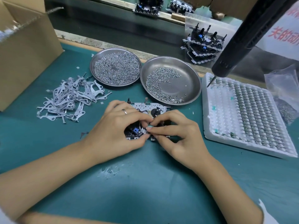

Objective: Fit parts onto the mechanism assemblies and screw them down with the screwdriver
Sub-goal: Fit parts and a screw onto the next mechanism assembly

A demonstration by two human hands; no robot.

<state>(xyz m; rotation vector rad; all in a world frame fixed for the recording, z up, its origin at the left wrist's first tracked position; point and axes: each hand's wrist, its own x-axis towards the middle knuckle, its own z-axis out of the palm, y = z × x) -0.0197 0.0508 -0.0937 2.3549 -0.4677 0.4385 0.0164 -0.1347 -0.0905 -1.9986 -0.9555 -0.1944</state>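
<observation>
1. Worktop [153, 183], green mat surface, carrying all items below.
2. Cardboard box [24, 62], far left, flaps open.
3. White compartment tray [215, 126], right side, rows of small components in its cells.
4. Electric screwdriver [239, 46], black, hanging tilted above the tray's far corner, bit pointing down; no hand on it.
5. Two round steel dishes, touching: left dish [97, 57] full of small screws; right dish [189, 88] partly filled with screws.
6. Heap of flat grey metal levers [71, 97], left of centre.
7. Stack of mechanism assemblies [203, 47], beyond the dishes.
8. Mechanism assembly [150, 107], centre, just before the right dish, flat on the worktop under both hands.
9. Left hand [116, 126], ring worn, fingers curled over the assembly's near left part.
10. Right hand [178, 131], thumb and forefinger pinching a small part on the assembly; fingertips of both hands meet.
</observation>
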